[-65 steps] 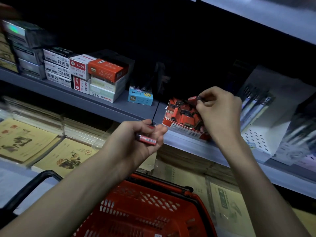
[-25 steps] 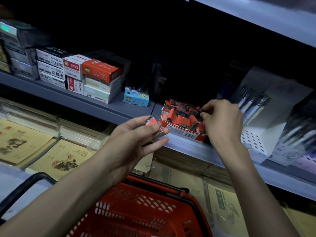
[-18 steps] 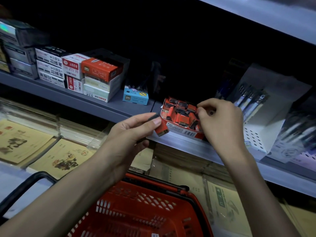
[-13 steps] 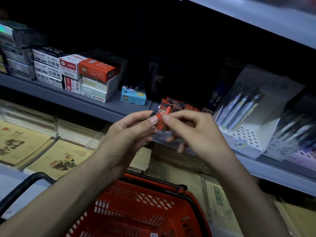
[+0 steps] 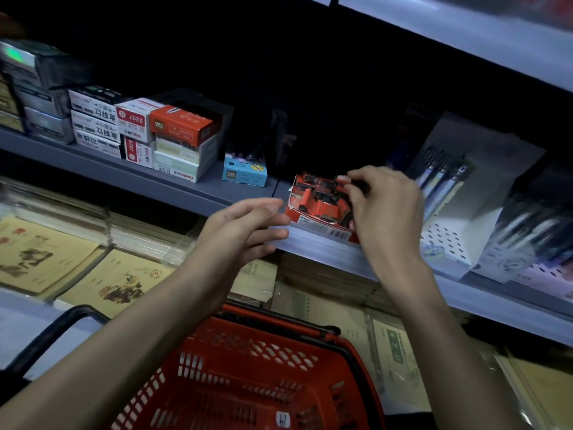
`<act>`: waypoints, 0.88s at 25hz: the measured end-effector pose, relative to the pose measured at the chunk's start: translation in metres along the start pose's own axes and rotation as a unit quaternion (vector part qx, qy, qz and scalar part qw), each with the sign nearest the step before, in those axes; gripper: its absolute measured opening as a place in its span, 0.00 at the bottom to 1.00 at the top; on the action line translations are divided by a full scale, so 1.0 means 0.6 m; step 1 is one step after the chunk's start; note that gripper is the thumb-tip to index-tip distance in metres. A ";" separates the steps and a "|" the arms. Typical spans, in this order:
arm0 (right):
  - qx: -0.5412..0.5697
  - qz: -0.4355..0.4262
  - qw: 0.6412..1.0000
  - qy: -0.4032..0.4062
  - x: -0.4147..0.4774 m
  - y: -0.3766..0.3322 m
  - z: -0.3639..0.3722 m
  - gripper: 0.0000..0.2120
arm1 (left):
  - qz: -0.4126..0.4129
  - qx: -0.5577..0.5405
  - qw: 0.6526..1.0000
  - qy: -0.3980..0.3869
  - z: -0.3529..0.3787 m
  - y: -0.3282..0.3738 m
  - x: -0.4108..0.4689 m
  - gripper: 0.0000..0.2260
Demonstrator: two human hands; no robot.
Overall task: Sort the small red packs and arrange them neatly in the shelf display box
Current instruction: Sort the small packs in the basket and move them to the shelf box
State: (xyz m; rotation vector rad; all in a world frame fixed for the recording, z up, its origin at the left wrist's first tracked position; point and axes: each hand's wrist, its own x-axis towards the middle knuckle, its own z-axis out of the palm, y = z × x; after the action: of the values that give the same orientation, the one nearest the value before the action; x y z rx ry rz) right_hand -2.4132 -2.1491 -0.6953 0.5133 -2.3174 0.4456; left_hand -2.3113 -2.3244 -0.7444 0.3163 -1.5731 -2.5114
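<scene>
Between thumb & fingertips of the right hand sits one small red pack, pinched by its right end and held just over the far rim of the display box. Fingers are curled tight on it, and the rest of the pack sticks out left of the pinch. Left hand holds nothing, fingers loose & slightly spread. It hovers just left of the box's near-left corner, not touching it as far as I can tell.

Handling, my guess: the pack is light, a stiff little carton, prob. smooth-faced, so it could slip from a two-finger pinch. It's not fragile, but corners would crush if jammed in. Best taken across the narrow sides near one end, as now, so the free end can go into a gap first.

Orientation: the held pack's long axis runs approx. left-right along the box's back wall, roughly level. Which face is up can't be read, too blurred. Below the grip, the other packs in the box lie jumbled, some tilted, long axes pointing diff. ways, so it's not neat yet. The box stands on the grey shelf. A red basket sits well below both hands.
</scene>
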 end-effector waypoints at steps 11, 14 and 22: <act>-0.007 -0.026 0.992 -0.125 -0.076 -0.012 -0.033 0.20 | 0.206 0.319 0.925 -0.023 -0.008 -0.025 -0.017 0.09; 0.005 -0.036 0.987 -0.159 -0.114 -0.011 -0.064 0.25 | 0.270 0.475 0.837 -0.023 -0.022 -0.032 -0.034 0.17; -0.002 -0.088 0.974 -0.207 -0.238 0.024 -0.078 0.32 | 0.282 0.679 0.677 -0.043 -0.086 -0.065 -0.088 0.30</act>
State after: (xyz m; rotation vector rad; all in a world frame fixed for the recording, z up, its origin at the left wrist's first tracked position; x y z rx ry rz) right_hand -2.2981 -2.0825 -0.7663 0.8714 -2.6334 0.2664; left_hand -2.2477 -2.3391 -0.7963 -0.1612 -2.6870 -0.5400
